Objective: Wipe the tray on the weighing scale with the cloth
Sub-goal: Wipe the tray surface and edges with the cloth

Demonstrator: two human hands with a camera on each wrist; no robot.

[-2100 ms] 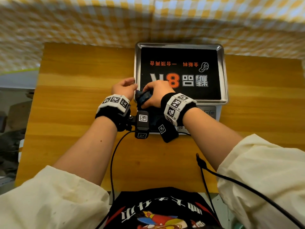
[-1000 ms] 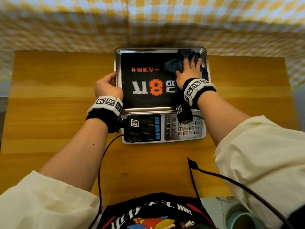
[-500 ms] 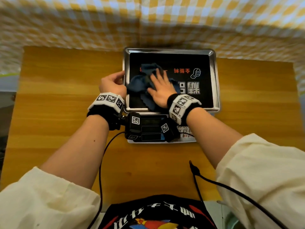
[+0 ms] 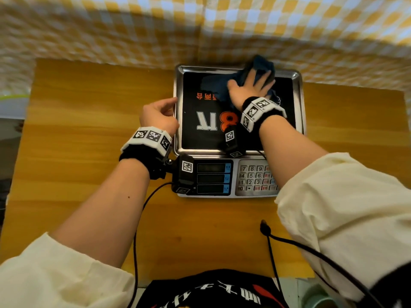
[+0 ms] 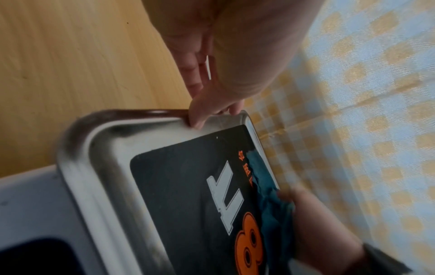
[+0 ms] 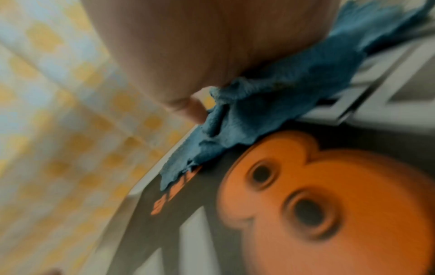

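Note:
A steel tray with a black printed mat sits on the weighing scale. The dark blue cloth lies bunched at the tray's far edge, partly over the rim. My right hand presses flat on it, fingers spread and straight. The right wrist view shows the cloth under the right hand, beside the orange 8. My left hand is at the tray's left rim. In the left wrist view the left hand pinches the tray rim, thumb on the inside.
The scale stands on a wooden table, tight against a yellow-checked cloth wall. Its keypad and displays face me. Black cables trail over the near table edge. A pale green cup is at the bottom right.
My right hand slid the cloth from the tray's near left part to its far edge, right of the middle. The left hand kept its place on the left rim.

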